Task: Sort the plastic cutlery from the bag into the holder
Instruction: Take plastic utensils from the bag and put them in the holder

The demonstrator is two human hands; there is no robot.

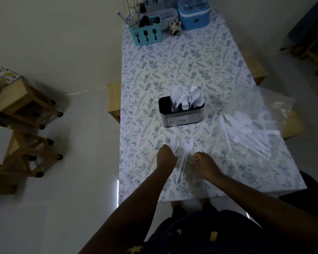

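Observation:
A black holder [181, 117] stands mid-table with several white plastic forks, knives and spoons upright in it. To its right lies a clear plastic bag [253, 125] with more white cutlery inside. Near the front edge, my left hand [166, 158] grips white forks or spoons [174, 143] that stick up from the fist. White knives [184, 154] lie on the cloth between my hands. My right hand [205, 162] has its fingers curled at the knives' handles; whether it holds one is hidden.
The table [173, 70] wears a floral cloth. At its far end stand a blue cutlery caddy [146, 34], a small jar [175, 27] and a blue container [194, 13]. Wooden stools [26, 110] stand on the floor to the left.

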